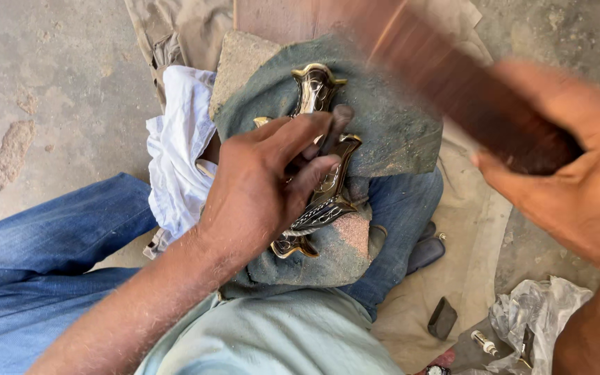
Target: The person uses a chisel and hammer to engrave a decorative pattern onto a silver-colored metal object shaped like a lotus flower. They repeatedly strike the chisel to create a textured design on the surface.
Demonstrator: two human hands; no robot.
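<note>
Nearest, the left hand [265,187] presses a small punch [336,128] onto an ornate brass fitting [321,167], resting on dusty green cloth [390,125]. Right hand [571,173] grips a blurred wooden mallet [453,83]. Judging by this, tooling seems unfinished.

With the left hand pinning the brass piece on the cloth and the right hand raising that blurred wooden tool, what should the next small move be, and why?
Probably bring the wooden tool in the right hand down onto the small punch-like piece under the left hand's fingertips. The ornate brass piece is pinned on the dusty green cloth, and the tool is raised and motion-blurred above it.
</note>
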